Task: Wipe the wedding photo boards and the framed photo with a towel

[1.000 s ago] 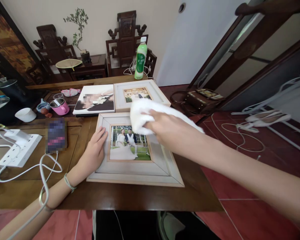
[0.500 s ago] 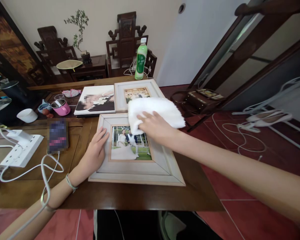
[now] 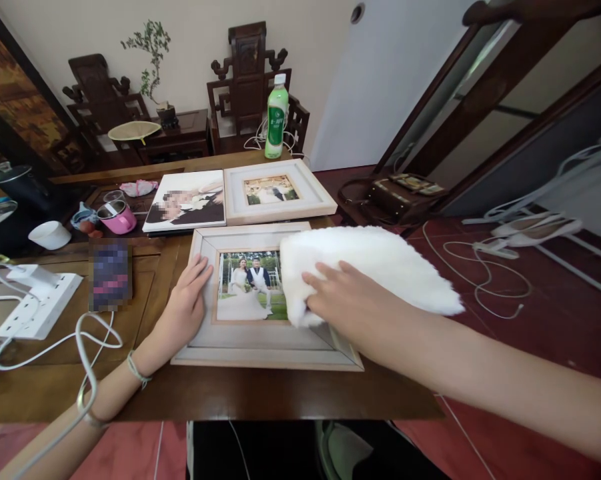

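Note:
A picture frame [image 3: 260, 353] in pale wood lies flat on the table, with a wedding photo [image 3: 247, 287] in its middle. My left hand [image 3: 187, 303] rests on the frame's left border, its fingers stretched out over the edge. A fluffy white cloth [image 3: 380, 260] covers the frame's right side and part of the photo, and its far end hangs out past the frame. My right hand [image 3: 340, 300] is on this cloth, fingers bent into it and pressing it down. The frame's right border is mostly hidden.
Behind lie a second framed photo [image 3: 230, 207] and a photo panel [image 3: 187, 200]. A green bottle [image 3: 277, 120] stands at the back edge. To the left are a power strip [image 3: 37, 310], a pink mug [image 3: 117, 218], a white cup [image 3: 50, 235] and a cable crossing over my left forearm.
My right hand has slid the white cloth right and toward me, uncovering the second framed photo and more of the near frame's top. My left hand stays on the frame.

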`<state>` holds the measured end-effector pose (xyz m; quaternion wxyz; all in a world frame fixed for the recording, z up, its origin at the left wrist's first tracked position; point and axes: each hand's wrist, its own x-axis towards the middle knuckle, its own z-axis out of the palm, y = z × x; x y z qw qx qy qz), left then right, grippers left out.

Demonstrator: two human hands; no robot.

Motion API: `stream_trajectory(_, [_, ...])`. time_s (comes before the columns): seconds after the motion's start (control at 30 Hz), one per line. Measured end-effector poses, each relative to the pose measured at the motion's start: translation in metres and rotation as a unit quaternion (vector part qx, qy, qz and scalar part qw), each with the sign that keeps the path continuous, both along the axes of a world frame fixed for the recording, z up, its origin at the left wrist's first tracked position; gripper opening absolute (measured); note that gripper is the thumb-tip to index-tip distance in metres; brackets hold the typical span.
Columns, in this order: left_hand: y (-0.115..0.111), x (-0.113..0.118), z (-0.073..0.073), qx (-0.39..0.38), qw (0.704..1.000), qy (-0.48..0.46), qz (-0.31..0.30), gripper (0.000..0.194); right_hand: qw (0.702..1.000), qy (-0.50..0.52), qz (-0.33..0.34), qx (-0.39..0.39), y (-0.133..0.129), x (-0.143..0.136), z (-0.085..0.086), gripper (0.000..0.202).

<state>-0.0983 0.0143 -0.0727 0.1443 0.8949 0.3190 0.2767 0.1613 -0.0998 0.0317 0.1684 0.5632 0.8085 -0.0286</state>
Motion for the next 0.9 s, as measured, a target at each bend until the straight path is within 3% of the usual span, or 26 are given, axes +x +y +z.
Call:
stream_trajectory(0.13, [0.000, -0.001, -0.001, 0.001, 1.000, 0.002, -0.008, 0.051, 0.996, 0.065, 0.017, -0.050, -0.024, -0.003, 0.001, 0.025])
stream_trajectory(0.23, [0.000, -0.002, -0.002, 0.001, 1.000, 0.005, -0.014, 0.053, 0.995, 0.095, 0.020, -0.019, -0.026, 0.002, -0.001, 0.029])
stream_trajectory(0.47, [0.000, -0.003, -0.002, 0.007, 1.000, 0.011, -0.018, 0.051, 0.995, 0.008, 0.019, 0.101, 0.034, 0.029, -0.016, 0.044])
stream_trajectory(0.63, [-0.001, -0.002, -0.002, 0.006, 1.000, 0.009, -0.005, 0.051, 0.990, 0.007, 0.038, 0.133, 0.061, 0.041, -0.028, 0.042])
stream_trajectory(0.77, [0.000, 0.000, -0.003, 0.007, 1.000, 0.004, 0.010, 0.051, 0.988, 0.018, 0.054, 0.142, 0.056, 0.042, -0.028, 0.043])
stream_trajectory(0.9, [0.000, 0.001, -0.002, 0.004, 1.000, 0.000, 0.017, 0.051, 0.993, 0.027, 0.045, 0.107, 0.032, 0.029, -0.018, 0.040])
